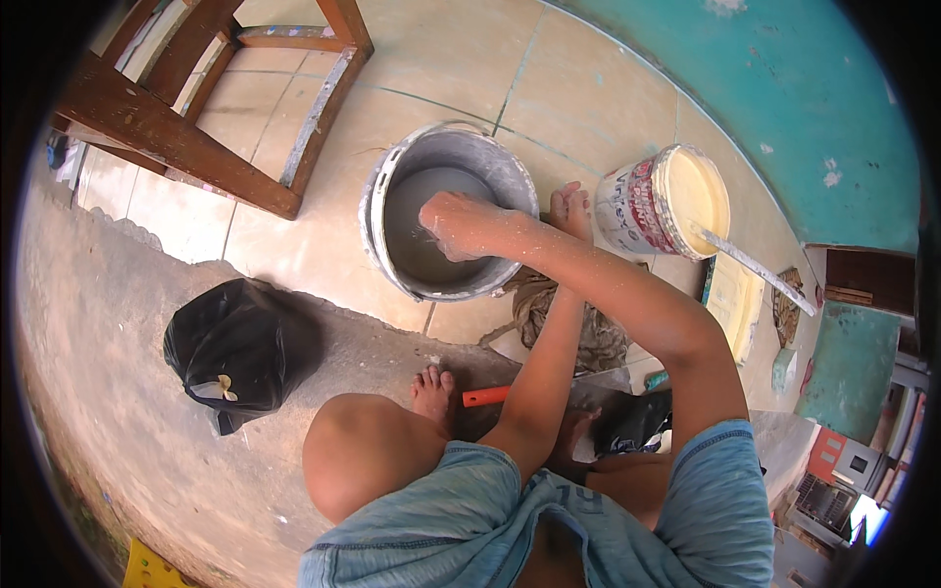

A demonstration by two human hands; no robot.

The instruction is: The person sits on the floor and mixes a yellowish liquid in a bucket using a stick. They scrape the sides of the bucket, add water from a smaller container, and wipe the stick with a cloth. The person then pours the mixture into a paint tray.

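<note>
A grey bucket [377, 186] with cloudy grey water [417, 240] stands on the tiles in front of me. My right hand [466, 225] is closed and wet, held over its opening; whatever the fingers may hold is hidden. The right forearm crosses above the left one. Just outside the bucket's right rim is my left hand [570, 204], fingertips showing slightly apart with nothing visible in them. Below that hand lies a crumpled, stained rag [598, 338] on the floor. To its right stands a white paint pail [627, 208] of cream paint, with a paint-smeared stick [755, 269] jutting across its rim.
A paint tray [737, 304] lies beside the pail. An orange-handled tool [485, 396] is near my feet. At left sits a tied black plastic bag [235, 343], below a wooden chair [147, 113]. A teal wall [784, 88] borders the tiles; another black bag [632, 421] lies at right.
</note>
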